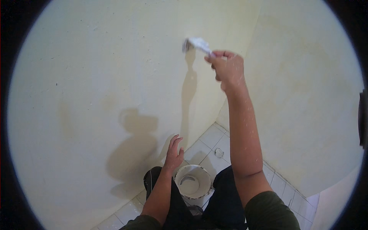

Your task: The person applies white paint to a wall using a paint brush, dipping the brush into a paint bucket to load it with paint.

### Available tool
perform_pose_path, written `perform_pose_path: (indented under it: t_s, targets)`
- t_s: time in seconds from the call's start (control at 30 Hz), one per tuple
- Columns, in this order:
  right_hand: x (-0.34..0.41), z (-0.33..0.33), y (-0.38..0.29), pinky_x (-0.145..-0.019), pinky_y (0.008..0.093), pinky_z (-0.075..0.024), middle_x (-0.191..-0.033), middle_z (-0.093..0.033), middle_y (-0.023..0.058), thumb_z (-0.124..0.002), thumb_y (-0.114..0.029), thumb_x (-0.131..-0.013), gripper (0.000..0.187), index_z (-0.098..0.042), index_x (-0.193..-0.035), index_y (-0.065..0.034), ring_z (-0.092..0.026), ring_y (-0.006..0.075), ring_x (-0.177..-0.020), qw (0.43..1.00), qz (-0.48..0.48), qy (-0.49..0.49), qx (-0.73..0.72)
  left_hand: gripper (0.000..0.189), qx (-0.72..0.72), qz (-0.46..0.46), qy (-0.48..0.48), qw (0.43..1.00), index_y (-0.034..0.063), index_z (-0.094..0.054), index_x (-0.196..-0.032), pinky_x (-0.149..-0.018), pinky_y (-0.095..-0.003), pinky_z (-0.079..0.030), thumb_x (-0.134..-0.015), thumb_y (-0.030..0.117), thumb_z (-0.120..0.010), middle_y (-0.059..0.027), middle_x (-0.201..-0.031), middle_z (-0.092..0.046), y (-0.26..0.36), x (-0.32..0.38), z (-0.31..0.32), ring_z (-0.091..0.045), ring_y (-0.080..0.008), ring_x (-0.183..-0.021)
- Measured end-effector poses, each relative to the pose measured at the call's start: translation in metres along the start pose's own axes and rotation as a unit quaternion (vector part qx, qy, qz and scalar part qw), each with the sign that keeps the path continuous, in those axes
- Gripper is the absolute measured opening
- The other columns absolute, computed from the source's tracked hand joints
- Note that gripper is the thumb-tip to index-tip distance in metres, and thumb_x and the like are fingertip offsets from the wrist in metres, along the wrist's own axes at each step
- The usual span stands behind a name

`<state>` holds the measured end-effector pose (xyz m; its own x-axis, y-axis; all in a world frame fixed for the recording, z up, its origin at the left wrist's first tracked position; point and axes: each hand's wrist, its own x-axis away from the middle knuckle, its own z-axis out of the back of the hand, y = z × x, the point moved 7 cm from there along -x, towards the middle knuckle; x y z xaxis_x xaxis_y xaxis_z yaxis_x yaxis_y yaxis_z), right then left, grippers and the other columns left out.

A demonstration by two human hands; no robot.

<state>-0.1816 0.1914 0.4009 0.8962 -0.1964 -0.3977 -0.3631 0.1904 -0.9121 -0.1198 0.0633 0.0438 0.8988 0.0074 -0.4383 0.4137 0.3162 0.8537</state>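
My right hand point(228, 67) is raised and grips the handle of a paintbrush point(198, 44) coated in white paint. Its dark bristles point left at the pale wall point(138, 66); whether they touch it I cannot tell. White flecks dot my right hand and forearm. Lower down, my left hand point(174, 153) holds nothing, its fingers apart and near the wall. Between my knees stands a paint-smeared white bucket point(207, 175) with pale liquid at the bottom.
A second wall point(302, 95) meets the first at a corner on the right. White floor tiles point(214, 135) run along both walls, and a small pale lid-like piece point(219, 153) lies on them beyond the bucket. At the far right edge is a dark object point(362, 119).
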Motion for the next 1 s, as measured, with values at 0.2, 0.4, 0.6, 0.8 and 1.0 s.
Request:
perform_pose_path:
  t_s: [0.2, 0.4, 0.6, 0.8, 1.0]
  targets:
    - [-0.027, -0.008, -0.068, -0.041, 0.0225, -0.0277, -0.067, -0.055, 0.0048, -0.074, -0.007, -0.075, 0.025, -0.063, -0.095, 0.0037, -0.039, 0.0063, -0.048, 0.984, 0.116, 0.042, -0.128, 0.045, -0.007, -0.006, -0.016, 1.000, 0.0036, -0.046, -0.127, -0.109, -0.0424, -0.030, -0.082, 0.000, -0.051, -0.0186, -0.139, -0.038, -0.004, 0.002, -0.002, -0.035, -0.0366, -0.132]
    - [-0.020, -0.019, -0.034, -0.039, 0.0233, -0.0275, -0.063, -0.055, 0.0038, -0.077, -0.014, -0.075, 0.032, -0.064, -0.099, 0.0028, -0.036, 0.0051, -0.044, 0.992, 0.101, -0.031, -0.066, 0.045, -0.011, 0.000, -0.001, 1.000, 0.0032, -0.047, -0.126, -0.109, -0.0424, -0.030, -0.082, 0.000, -0.051, -0.0188, -0.139, -0.038, -0.008, 0.004, 0.002, -0.035, -0.0370, -0.132]
    - [0.013, -0.012, 0.077, -0.057, 0.0264, -0.0469, -0.070, -0.067, 0.0101, -0.073, -0.012, -0.075, 0.022, -0.069, -0.087, 0.0058, -0.058, 0.0087, -0.062, 0.989, 0.137, -0.027, 0.046, 0.045, -0.006, 0.000, -0.010, 1.000, 0.0030, -0.046, -0.126, -0.109, -0.0420, -0.029, -0.082, 0.000, -0.050, -0.0190, -0.139, -0.038, -0.007, 0.001, -0.002, -0.035, -0.0370, -0.131]
    - [0.069, -0.013, 0.171, -0.043, 0.0242, -0.0382, -0.064, -0.061, 0.0052, -0.072, -0.013, -0.078, 0.018, -0.066, -0.083, 0.0029, -0.051, 0.0069, -0.050, 0.977, 0.016, -0.146, 0.157, 0.044, -0.007, -0.010, -0.007, 1.000, 0.0029, -0.047, -0.126, -0.109, -0.0420, -0.029, -0.082, -0.001, -0.050, -0.0193, -0.139, -0.038, -0.006, 0.000, 0.000, -0.035, -0.0370, -0.131]
    - [0.069, 0.000, 0.161, -0.042, 0.0297, -0.0416, -0.060, -0.058, 0.0096, -0.070, -0.012, -0.078, 0.018, -0.063, -0.081, 0.0034, -0.054, 0.0148, -0.046, 0.952, -0.057, -0.178, 0.242, 0.043, 0.000, 0.002, -0.009, 1.000, 0.0030, -0.047, -0.126, -0.109, -0.0418, -0.030, -0.082, -0.001, -0.050, -0.0194, -0.139, -0.038, -0.012, 0.002, -0.001, -0.035, -0.0368, -0.131]
